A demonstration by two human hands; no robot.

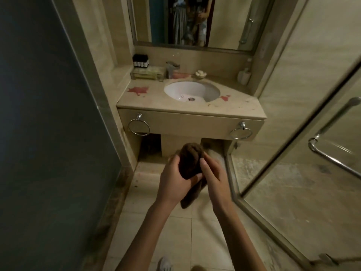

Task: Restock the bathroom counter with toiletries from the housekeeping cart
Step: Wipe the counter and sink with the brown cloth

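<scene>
I hold a dark brown cloth [190, 163] in front of me, below the bathroom counter [240, 108]. My left hand [172, 178] grips the bunched cloth from the left with its fingers curled round it. My right hand [212, 173] holds it from the right, thumb on top. A tail of the cloth hangs down between my wrists. On the counter's back left corner stand several small dark-capped toiletry bottles [140, 61] above a clear tray [146, 73]. Red stains [137, 90] mark the counter left and right of the white sink [192, 91].
A faucet [171, 69] and a soap dish [201, 73] sit behind the sink, a white cup [244, 76] at the back right. Two towel rings [139, 127] hang on the counter's front. A glass shower door [312, 143] stands open at right, a dark wall at left.
</scene>
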